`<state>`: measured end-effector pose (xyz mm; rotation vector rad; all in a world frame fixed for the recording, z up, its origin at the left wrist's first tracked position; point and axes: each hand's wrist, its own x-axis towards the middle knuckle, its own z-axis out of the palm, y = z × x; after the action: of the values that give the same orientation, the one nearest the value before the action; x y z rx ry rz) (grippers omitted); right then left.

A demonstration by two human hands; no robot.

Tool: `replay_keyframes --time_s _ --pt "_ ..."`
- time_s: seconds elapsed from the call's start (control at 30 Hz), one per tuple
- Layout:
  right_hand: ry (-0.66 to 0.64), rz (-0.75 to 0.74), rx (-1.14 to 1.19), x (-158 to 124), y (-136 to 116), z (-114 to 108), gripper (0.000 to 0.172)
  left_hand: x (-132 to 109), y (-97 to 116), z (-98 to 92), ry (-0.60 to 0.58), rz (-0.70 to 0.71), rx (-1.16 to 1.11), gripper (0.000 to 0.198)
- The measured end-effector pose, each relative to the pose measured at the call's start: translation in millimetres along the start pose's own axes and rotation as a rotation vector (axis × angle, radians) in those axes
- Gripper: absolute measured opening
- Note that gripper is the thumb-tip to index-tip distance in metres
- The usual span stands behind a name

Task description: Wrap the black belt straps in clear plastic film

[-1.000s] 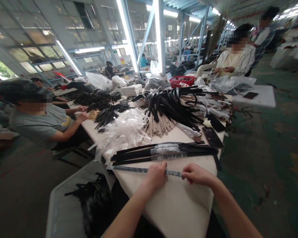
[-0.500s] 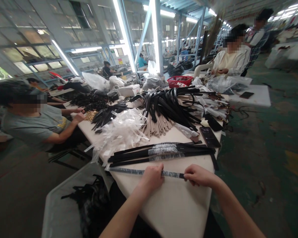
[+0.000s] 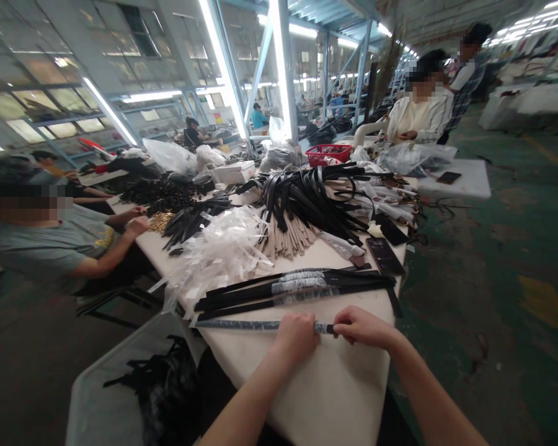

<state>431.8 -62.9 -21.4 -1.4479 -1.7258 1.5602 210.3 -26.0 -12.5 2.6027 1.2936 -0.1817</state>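
A black strap (image 3: 242,325) in a clear plastic sleeve lies across the near part of the table. My left hand (image 3: 297,337) is closed over it right of its middle, thumb on top. At the strap's right end, my right hand (image 3: 360,326) pinches the bare black tip poking out of the plastic. Only a short stretch of strap shows between the two hands. Just beyond them lies a row of several black straps (image 3: 242,301), with clear plastic wrapped round their middles.
Behind are a heap of clear plastic sleeves (image 3: 223,238), a pile of black straps (image 3: 302,192), a phone (image 3: 385,256) and a red basket (image 3: 328,154). A pale bin (image 3: 90,387) with black pieces stands lower left. A co-worker (image 3: 51,241) sits at the left.
My left hand has slid right along the sleeved strap, closer to my right hand. The right hand still pinches the strap's end. The whole view has shifted slightly.
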Motion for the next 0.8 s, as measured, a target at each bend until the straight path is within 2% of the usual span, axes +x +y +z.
replay_keyframes --time_s 0.17,0.27,0.33,0.4,0.47,0.5,0.57,0.6,0.67,0.73,0.8 --pt "0.005 -0.026 -0.027 11.6 -3.3 19.3 0.026 3.9 17.9 8.8 -0.020 0.017 -0.053 0.021" --pt "-0.009 -0.030 -0.030 11.2 -3.6 21.3 0.029 1.9 28.2 11.0 0.002 0.063 -0.111 0.021" --pt "-0.036 -0.022 -0.045 6.7 -1.5 15.0 0.029 -4.5 29.7 9.5 0.081 0.163 -0.178 0.026" --pt "-0.040 0.018 -0.124 -0.5 3.0 2.5 0.029 -17.1 19.2 6.4 0.224 0.274 -0.247 0.041" --pt "-0.021 0.087 -0.247 -8.2 8.9 -13.2 0.028 -36.3 -9.2 3.3 0.451 0.237 -0.302 0.047" --pt "-0.008 0.116 -0.308 -11.6 11.8 -20.7 0.027 -47.6 -30.8 2.4 0.588 0.134 -0.319 0.042" --pt "0.015 0.132 -0.410 -16.2 16.5 -31.9 0.025 -71.2 -85.1 2.4 0.872 -0.218 -0.325 0.025" --pt "0.031 0.125 -0.452 -17.2 17.9 -34.9 0.024 -82.2 -115.3 3.3 0.962 -0.412 -0.311 0.022" --pt "0.068 0.111 -0.530 -16.2 19.3 -36.1 0.021 -100.2 -172.9 7.0 0.988 -0.691 -0.305 0.023" --pt "0.113 0.121 -0.592 -12.1 19.4 -32.7 0.017 -111.2 -217.7 12.4 0.851 -0.764 -0.367 0.026" --pt "0.159 0.140 -0.640 -6.3 19.5 -27.4 0.013 -115.6 -244.7 17.8 0.706 -0.760 -0.432 0.027"
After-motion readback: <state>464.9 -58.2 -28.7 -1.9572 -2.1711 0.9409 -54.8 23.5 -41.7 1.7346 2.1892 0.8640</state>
